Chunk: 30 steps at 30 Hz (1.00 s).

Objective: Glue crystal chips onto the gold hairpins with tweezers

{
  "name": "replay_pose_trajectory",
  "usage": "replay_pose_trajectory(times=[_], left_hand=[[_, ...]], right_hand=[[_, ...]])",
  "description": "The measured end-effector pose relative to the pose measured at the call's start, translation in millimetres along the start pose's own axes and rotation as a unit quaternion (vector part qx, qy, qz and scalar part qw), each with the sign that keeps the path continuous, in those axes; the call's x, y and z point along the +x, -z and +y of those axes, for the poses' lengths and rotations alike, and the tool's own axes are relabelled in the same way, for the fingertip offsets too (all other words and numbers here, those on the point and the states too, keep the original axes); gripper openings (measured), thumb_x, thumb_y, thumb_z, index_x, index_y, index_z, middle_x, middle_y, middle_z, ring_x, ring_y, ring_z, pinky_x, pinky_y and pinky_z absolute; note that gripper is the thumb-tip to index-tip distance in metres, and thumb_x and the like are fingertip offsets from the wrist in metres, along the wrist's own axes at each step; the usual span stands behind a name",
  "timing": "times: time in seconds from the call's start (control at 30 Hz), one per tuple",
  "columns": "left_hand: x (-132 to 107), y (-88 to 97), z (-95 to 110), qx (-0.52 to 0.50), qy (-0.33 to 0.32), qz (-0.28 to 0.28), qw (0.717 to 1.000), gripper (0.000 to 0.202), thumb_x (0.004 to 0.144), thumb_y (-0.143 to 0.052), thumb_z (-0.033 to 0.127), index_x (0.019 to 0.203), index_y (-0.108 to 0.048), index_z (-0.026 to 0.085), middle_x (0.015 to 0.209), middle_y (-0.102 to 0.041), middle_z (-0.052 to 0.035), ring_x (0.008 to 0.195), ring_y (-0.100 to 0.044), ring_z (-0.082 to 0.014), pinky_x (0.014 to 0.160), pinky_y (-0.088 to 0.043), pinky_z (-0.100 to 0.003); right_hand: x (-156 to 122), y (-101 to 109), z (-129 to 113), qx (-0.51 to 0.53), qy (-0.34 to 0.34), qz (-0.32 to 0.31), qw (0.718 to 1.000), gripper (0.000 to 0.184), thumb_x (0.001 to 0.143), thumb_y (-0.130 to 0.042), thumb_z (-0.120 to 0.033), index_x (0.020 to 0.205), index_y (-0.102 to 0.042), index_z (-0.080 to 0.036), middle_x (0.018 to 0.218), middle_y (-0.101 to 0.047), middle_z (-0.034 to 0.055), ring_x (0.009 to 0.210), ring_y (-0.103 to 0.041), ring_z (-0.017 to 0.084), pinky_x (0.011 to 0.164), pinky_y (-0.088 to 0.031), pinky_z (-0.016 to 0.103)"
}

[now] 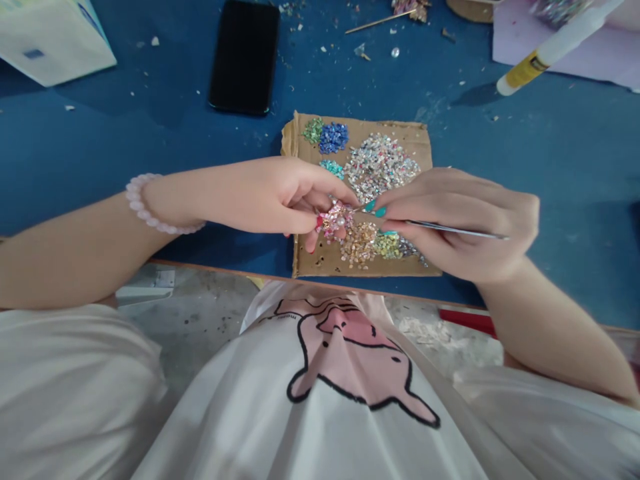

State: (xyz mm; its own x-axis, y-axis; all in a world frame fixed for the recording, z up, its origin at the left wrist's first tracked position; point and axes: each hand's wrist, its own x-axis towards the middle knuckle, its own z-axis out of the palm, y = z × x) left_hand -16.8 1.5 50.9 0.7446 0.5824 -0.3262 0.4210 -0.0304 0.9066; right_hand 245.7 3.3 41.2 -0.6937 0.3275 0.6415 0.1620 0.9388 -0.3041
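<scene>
My left hand is closed in a pinch on a small pink and gold beaded ornament, held just above a piece of cardboard. My right hand is closed around thin metal tweezers, whose tip meets the ornament between the two hands. The cardboard lies on the blue table and carries small heaps of rhinestones: silver, blue, green, teal and gold. A pale bead bracelet circles my left wrist.
A black phone lies face up behind the cardboard. A white box stands at the far left, a glue stick on pale purple paper at the far right. Crumbs and stray stones litter the table's far side.
</scene>
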Motion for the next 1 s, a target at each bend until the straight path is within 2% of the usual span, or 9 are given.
replay_pose_trajectory(times=[0.2,0.33,0.43,0.53,0.6,0.7,0.8,1.0], left_hand=[[0,-1.2,1,0.002,-0.011,-0.011,1.0,0.055,0.09,-0.057,0.018,0.144,-0.056,0.032,0.11,-0.076,0.0041,0.101,-0.076,-0.0187,0.085,-0.061,-0.028],[-6,-0.8,7,0.006,-0.011,-0.02,1.0,0.052,0.099,-0.046,0.011,0.15,-0.048,0.021,0.12,-0.075,-0.0013,0.089,-0.074,-0.0107,0.084,-0.058,-0.024],[-9,0.3,9,-0.008,-0.02,-0.032,0.999,0.047,0.103,-0.04,0.011,0.15,-0.046,0.016,0.125,-0.073,-0.0053,0.088,-0.072,-0.0093,0.083,-0.056,-0.021],[-7,0.5,5,-0.015,-0.026,-0.029,0.999,0.049,0.101,-0.043,0.012,0.149,-0.049,0.019,0.123,-0.074,-0.0044,0.088,-0.074,-0.0103,0.081,-0.057,-0.021],[-4,-0.3,1,-0.016,-0.028,-0.017,0.999,0.053,0.094,-0.053,0.014,0.146,-0.054,0.024,0.116,-0.076,-0.0014,0.086,-0.076,-0.0131,0.077,-0.059,-0.023],[1,-1.8,-2,-0.012,-0.019,-0.005,1.0,0.057,0.087,-0.059,0.018,0.142,-0.058,0.03,0.109,-0.077,0.0017,0.096,-0.078,-0.02,0.081,-0.062,-0.028],[2,-2.4,-3,-0.012,-0.014,-0.006,1.0,0.058,0.085,-0.059,0.02,0.142,-0.058,0.032,0.108,-0.077,0.0013,0.108,-0.076,-0.0252,0.087,-0.063,-0.033],[1,-1.8,-3,-0.01,-0.018,-0.001,1.0,0.057,0.085,-0.058,0.02,0.14,-0.06,0.032,0.104,-0.076,0.0025,0.103,-0.077,-0.0226,0.084,-0.063,-0.03]], right_hand=[[0,0,0,-0.022,0.0,-0.003,1.0,0.012,0.091,-0.071,-0.012,0.093,-0.069,-0.023,0.089,-0.08,0.0015,0.08,-0.078,0.017,0.078,-0.066,0.03],[1,0,2,-0.029,0.013,-0.014,0.999,0.01,0.092,-0.071,-0.016,0.093,-0.067,-0.025,0.089,-0.08,-0.0006,0.078,-0.078,0.015,0.075,-0.066,0.029],[0,-1,2,-0.021,0.004,-0.01,1.0,0.009,0.092,-0.071,-0.019,0.093,-0.069,-0.028,0.09,-0.08,-0.0018,0.079,-0.078,0.016,0.075,-0.066,0.029],[0,-1,2,-0.017,-0.012,-0.015,1.0,0.009,0.092,-0.071,-0.02,0.093,-0.07,-0.029,0.091,-0.081,-0.0025,0.079,-0.079,0.017,0.076,-0.066,0.03],[1,-1,1,-0.017,-0.015,-0.019,1.0,0.009,0.093,-0.07,-0.021,0.092,-0.069,-0.029,0.09,-0.081,-0.0024,0.079,-0.079,0.017,0.076,-0.066,0.03],[1,-1,2,-0.02,0.005,-0.019,1.0,0.01,0.092,-0.071,-0.018,0.092,-0.069,-0.028,0.089,-0.08,-0.0014,0.078,-0.078,0.017,0.073,-0.065,0.03],[2,-2,3,-0.024,0.026,-0.014,0.999,0.01,0.09,-0.072,-0.015,0.092,-0.068,-0.025,0.088,-0.079,0.0014,0.077,-0.078,0.018,0.072,-0.065,0.03],[2,-1,1,-0.027,0.017,-0.016,0.999,0.01,0.091,-0.072,-0.016,0.091,-0.068,-0.025,0.088,-0.079,0.0001,0.078,-0.078,0.016,0.074,-0.065,0.029]])
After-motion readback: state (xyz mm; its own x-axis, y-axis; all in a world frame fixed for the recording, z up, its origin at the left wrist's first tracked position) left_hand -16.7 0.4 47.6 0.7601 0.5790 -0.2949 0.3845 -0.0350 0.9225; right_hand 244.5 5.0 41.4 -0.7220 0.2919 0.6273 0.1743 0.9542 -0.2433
